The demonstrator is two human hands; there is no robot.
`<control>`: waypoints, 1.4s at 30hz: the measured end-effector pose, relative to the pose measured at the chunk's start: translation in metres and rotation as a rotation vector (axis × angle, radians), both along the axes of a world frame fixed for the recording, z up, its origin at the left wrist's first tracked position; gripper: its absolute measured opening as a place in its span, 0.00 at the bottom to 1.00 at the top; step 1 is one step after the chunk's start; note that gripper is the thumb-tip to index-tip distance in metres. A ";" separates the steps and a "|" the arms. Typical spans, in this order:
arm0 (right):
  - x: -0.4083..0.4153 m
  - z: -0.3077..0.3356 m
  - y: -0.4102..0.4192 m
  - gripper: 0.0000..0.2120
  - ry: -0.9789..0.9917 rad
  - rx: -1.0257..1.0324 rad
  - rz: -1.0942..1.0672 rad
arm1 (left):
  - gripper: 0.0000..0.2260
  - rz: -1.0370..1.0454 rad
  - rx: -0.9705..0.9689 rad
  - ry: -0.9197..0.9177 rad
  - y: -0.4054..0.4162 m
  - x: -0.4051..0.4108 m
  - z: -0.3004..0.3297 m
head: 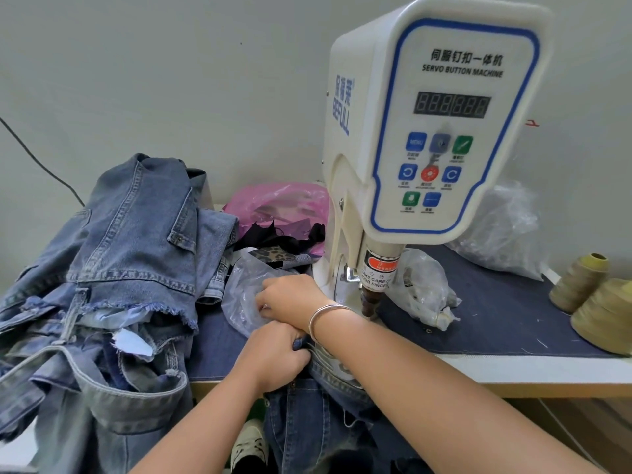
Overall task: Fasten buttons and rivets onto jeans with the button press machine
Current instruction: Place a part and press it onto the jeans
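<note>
A white servo button machine [427, 131] stands on the table, its brown punch [371, 299] pointing down at the denim-covered top. Dark blue jeans [307, 422] hang over the table's front edge below the punch. My left hand [273, 357] grips the waistband of these jeans with curled fingers. My right hand [290, 299], with a silver bangle on its wrist, crosses above the left one and reaches into a clear plastic bag [242, 295] left of the machine. Its fingers are curled and the tips are hidden, so I cannot see what they hold.
A heap of light blue jeans [119, 268] fills the left side. A pink bag [280, 203] and dark scraps lie behind the clear bag. Another clear bag [424, 289] sits right of the punch, and two thread cones [581, 282] stand at the far right.
</note>
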State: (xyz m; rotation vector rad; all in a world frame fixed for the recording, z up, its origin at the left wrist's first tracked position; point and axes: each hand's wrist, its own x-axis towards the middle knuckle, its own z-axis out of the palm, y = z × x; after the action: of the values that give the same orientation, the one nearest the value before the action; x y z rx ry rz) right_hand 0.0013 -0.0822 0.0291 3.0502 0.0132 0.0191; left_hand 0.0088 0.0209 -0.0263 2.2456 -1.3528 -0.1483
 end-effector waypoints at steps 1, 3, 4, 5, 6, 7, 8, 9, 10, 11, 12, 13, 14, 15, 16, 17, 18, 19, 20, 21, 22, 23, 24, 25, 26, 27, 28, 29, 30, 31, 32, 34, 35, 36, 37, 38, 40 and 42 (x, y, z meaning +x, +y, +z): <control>0.000 0.000 0.000 0.14 -0.006 -0.008 0.008 | 0.13 0.001 -0.004 0.007 0.000 0.000 0.000; 0.001 0.000 0.001 0.14 -0.029 0.006 0.003 | 0.13 0.001 -0.008 0.018 0.000 0.000 0.000; 0.000 -0.001 0.001 0.13 -0.050 0.029 -0.008 | 0.13 -0.001 -0.009 0.021 0.001 0.000 0.001; -0.001 -0.002 0.001 0.13 -0.076 0.059 -0.024 | 0.13 -0.007 -0.008 0.017 0.001 0.000 0.001; -0.002 -0.004 0.000 0.13 -0.099 0.096 -0.043 | 0.12 -0.016 -0.005 0.003 0.001 0.000 0.001; -0.004 -0.006 -0.001 0.12 -0.121 0.136 -0.065 | 0.12 -0.027 -0.002 -0.012 0.001 -0.001 0.001; -0.005 -0.009 -0.002 0.12 -0.146 0.179 -0.092 | 0.10 -0.036 0.001 -0.022 0.001 -0.001 0.001; -0.007 -0.012 -0.003 0.11 -0.172 0.219 -0.124 | 0.09 -0.043 0.003 -0.023 0.001 -0.001 0.002; -0.009 -0.014 -0.004 0.12 -0.194 0.252 -0.154 | 0.07 -0.047 0.005 -0.018 0.001 -0.001 0.002; -0.009 -0.015 -0.005 0.12 -0.209 0.275 -0.175 | 0.07 -0.049 0.006 -0.011 0.001 -0.002 0.002; -0.010 -0.017 -0.006 0.12 -0.218 0.293 -0.191 | 0.07 -0.048 0.006 -0.004 0.001 -0.002 0.003; -0.010 -0.018 -0.007 0.12 -0.224 0.312 -0.205 | 0.08 -0.044 0.006 0.002 0.001 -0.002 0.003; -0.009 -0.019 -0.007 0.12 -0.229 0.333 -0.224 | 0.09 -0.038 0.007 0.008 0.001 -0.002 0.003; -0.009 -0.019 -0.008 0.12 -0.235 0.355 -0.247 | 0.10 -0.033 0.007 0.016 0.001 -0.002 0.003; -0.008 -0.020 -0.008 0.11 -0.239 0.375 -0.272 | 0.10 -0.030 0.005 0.024 0.001 -0.001 0.003; -0.008 -0.021 -0.009 0.11 -0.241 0.391 -0.294 | 0.09 -0.030 0.005 0.031 0.001 -0.001 0.003; -0.008 -0.021 -0.009 0.11 -0.239 0.405 -0.310 | 0.08 -0.033 0.005 0.037 0.001 -0.002 0.003; -0.008 -0.022 -0.009 0.11 -0.237 0.417 -0.321 | 0.07 -0.036 0.004 0.041 0.001 -0.002 0.003; -0.008 -0.022 -0.010 0.11 -0.235 0.431 -0.329 | 0.06 -0.040 0.005 0.041 0.001 -0.002 0.003; -0.008 -0.022 -0.010 0.10 -0.233 0.446 -0.337 | 0.05 -0.042 0.005 0.035 0.001 -0.002 0.004; -0.008 -0.021 -0.010 0.10 -0.230 0.464 -0.347 | 0.05 -0.044 0.005 0.027 0.001 -0.002 0.004; -0.008 -0.021 -0.011 0.09 -0.228 0.480 -0.357 | 0.05 -0.046 0.003 0.021 0.001 -0.002 0.004; -0.008 -0.021 -0.011 0.09 -0.227 0.490 -0.365 | 0.05 -0.047 0.000 0.021 0.001 -0.001 0.004; -0.008 -0.021 -0.011 0.09 -0.228 0.494 -0.368 | 0.05 -0.046 -0.002 0.022 0.001 -0.001 0.003; -0.008 -0.021 -0.010 0.08 -0.231 0.497 -0.370 | 0.06 -0.044 -0.004 0.025 0.001 -0.001 0.003; -0.008 -0.021 -0.010 0.08 -0.237 0.503 -0.370 | 0.07 -0.042 -0.005 0.029 0.000 -0.001 0.002; -0.008 -0.021 -0.010 0.08 -0.244 0.512 -0.369 | 0.09 -0.041 -0.005 0.033 0.000 0.000 0.002; -0.009 -0.021 -0.010 0.08 -0.250 0.519 -0.365 | 0.10 -0.041 -0.005 0.034 0.000 0.000 0.002; -0.009 -0.022 -0.010 0.07 -0.254 0.522 -0.362 | 0.10 -0.043 -0.005 0.032 0.000 0.000 0.001; -0.009 -0.022 -0.009 0.08 -0.258 0.519 -0.362 | 0.10 -0.045 -0.005 0.030 0.000 0.000 0.001; -0.010 -0.022 -0.009 0.08 -0.261 0.516 -0.363 | 0.10 -0.047 -0.004 0.029 0.000 0.000 0.001; -0.010 -0.021 -0.009 0.08 -0.260 0.525 -0.363 | 0.10 -0.048 -0.005 0.029 0.000 0.000 0.001; -0.010 -0.021 -0.009 0.08 -0.255 0.530 -0.363 | 0.10 -0.049 -0.006 0.032 0.000 0.000 0.001; -0.010 -0.021 -0.009 0.08 -0.248 0.533 -0.365 | 0.10 -0.051 -0.007 0.035 0.000 0.000 0.001; -0.010 -0.020 -0.009 0.08 -0.243 0.532 -0.369 | 0.10 -0.052 -0.007 0.040 0.000 0.000 0.001; -0.010 -0.020 -0.010 0.09 -0.240 0.530 -0.376 | 0.10 -0.051 -0.007 0.049 0.000 0.001 0.001; -0.009 -0.020 -0.010 0.08 -0.227 0.534 -0.395 | 0.09 -0.046 -0.006 0.061 0.000 0.000 0.001; -0.008 -0.020 -0.010 0.07 -0.226 0.557 -0.408 | 0.09 -0.040 -0.005 0.060 0.000 0.000 0.001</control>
State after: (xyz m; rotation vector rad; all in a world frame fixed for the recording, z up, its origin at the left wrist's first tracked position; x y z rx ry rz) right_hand -0.0072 -0.0926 0.0087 3.5002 -0.7474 0.4002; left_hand 0.0089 0.0211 -0.0249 2.1936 -1.3651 -0.2248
